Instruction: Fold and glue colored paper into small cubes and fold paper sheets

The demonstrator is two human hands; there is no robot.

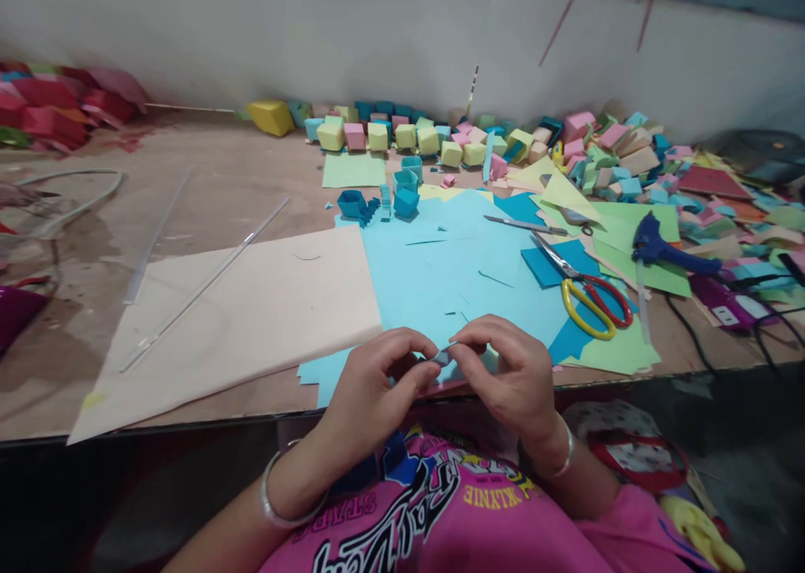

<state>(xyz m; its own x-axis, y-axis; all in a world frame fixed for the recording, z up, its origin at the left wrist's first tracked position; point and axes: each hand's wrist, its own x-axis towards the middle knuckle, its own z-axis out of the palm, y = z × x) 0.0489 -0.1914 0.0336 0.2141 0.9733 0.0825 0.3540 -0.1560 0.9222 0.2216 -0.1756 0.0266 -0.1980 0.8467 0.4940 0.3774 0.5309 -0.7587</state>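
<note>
Near the table's front edge, my left hand (396,367) and my right hand (503,363) pinch a small piece of blue-grey paper (444,356) between thumbs and fingertips. Much of the piece is hidden by the fingers. Beneath and beyond the hands lies a large light blue paper sheet (428,279) with thin paper offcuts on it. Scissors (582,283) with one yellow and one red handle rest to the right of my right hand. Past the sheet's far edge stand small blue paper boxes (406,201) beside a darker blue paper cup (352,204).
A cream paper sheet (251,313) with a clear stick (207,279) covers the left front. A blue glue gun (672,250) and a craft knife (525,224) lie on the right. Rows of coloured paper cubes (402,137) line the wall; red paper pieces (56,111) sit far left.
</note>
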